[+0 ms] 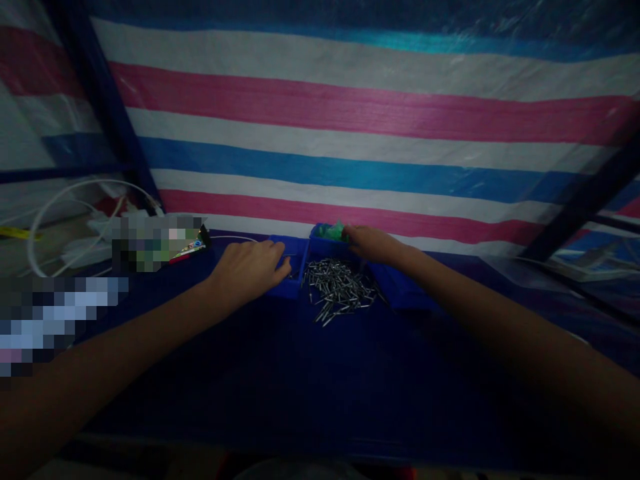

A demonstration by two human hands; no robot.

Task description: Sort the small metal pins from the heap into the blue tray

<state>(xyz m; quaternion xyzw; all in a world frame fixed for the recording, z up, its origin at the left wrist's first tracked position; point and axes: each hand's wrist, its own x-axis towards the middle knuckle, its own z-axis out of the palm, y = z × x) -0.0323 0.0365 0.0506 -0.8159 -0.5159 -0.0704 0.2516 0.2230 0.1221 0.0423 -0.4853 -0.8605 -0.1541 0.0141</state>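
My left hand (250,265) is over the left blue bin (287,288), its fingers curled. A thin metal pin (290,255) juts out between thumb and index finger. At the back, my right hand (373,244) has its fingers bent together at the small green pieces (331,231) in the rear blue bin (314,233). What those fingertips hold, if anything, is hidden. Between both hands lies a loose pile of silvery metal pins (340,287), resembling blind rivets, spread on the blue table (330,380).
Another blue bin (407,293) sits under my right forearm. To the left are a box (193,247), partly blurred out, and a looped white tube (37,227). A striped plastic sheet (350,113) hangs behind the table, with dark blue frame posts (113,100) at its sides.
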